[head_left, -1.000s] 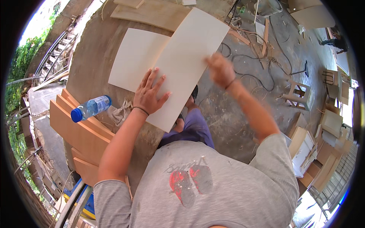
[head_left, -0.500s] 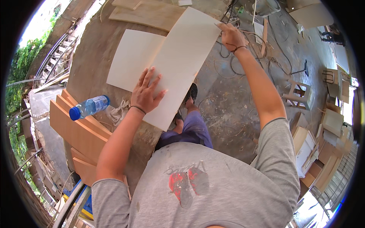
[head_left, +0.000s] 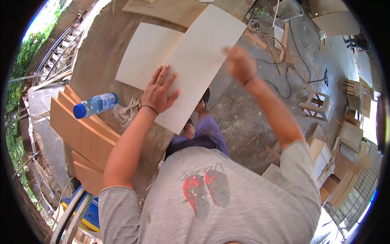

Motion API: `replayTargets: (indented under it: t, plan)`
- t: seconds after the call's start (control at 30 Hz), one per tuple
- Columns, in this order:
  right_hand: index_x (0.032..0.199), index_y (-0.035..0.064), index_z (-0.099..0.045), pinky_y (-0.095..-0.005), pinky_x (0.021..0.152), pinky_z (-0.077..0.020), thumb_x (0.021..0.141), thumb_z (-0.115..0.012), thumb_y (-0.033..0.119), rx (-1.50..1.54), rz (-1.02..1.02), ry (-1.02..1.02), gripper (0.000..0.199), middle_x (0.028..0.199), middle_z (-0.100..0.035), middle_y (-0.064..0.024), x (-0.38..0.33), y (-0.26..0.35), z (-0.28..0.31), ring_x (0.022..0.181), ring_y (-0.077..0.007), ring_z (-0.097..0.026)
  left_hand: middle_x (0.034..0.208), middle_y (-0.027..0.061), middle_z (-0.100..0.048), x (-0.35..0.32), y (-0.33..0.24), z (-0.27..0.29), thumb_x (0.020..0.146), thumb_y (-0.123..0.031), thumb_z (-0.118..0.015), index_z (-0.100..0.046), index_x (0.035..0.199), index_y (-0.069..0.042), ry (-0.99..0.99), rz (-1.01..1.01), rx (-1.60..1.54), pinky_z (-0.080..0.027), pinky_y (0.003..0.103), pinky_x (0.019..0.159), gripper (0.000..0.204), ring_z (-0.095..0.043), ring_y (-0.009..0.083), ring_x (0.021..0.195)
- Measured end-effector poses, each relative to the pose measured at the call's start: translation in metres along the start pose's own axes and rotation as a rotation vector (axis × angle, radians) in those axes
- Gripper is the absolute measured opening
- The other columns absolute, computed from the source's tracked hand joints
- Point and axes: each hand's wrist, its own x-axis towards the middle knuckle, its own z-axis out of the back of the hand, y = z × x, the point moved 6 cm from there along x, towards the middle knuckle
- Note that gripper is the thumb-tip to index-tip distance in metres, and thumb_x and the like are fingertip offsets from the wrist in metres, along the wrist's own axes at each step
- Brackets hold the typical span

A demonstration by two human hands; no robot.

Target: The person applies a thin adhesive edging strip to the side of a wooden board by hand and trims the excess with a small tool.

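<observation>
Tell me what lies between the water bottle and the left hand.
In the head view, a crumpled beige cloth lies between the water bottle and the left hand, on the brown worktop.

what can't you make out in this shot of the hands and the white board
- Head view: the right hand is motion-blurred, so whether it touches the long white rectangular board is unclear.
- The board's underside and the brown work surface below it are covered by the board.
- The left hand lies flat on the board, hiding its palm.
- The person's feet are hidden under the board's near edge.
</observation>
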Motion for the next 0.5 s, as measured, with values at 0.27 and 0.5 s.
replayTargets:
  t: [0.27,0.5]
  plan:
    - [0.100,0.0139,-0.068,-0.0370,0.065,-0.0518,0.081,-0.058,0.009,0.247,0.229,0.046,0.023,0.083,-0.058,-0.0075,-0.091,0.139,-0.004,0.080,-0.0264,-0.061,0.151,0.0111,-0.035,-0.002,0.003,-0.002,0.089,-0.040,-0.061,-0.055,0.133,-0.013,0.005,0.015,0.000,-0.036,0.044,0.109,0.052,-0.030,0.0336,0.141]
    - [0.104,0.0100,-0.067,-0.0393,0.066,-0.0516,0.075,-0.056,0.008,0.229,0.168,-0.132,0.031,0.082,-0.059,-0.0114,-0.047,0.077,0.001,0.078,-0.0288,-0.059,0.152,0.0093,-0.034,-0.003,0.002,-0.003,0.089,-0.042,-0.061,-0.055,0.134,-0.015,-0.023,0.018,0.029,-0.035,0.043,0.110,0.053,-0.028,0.0305,0.142]
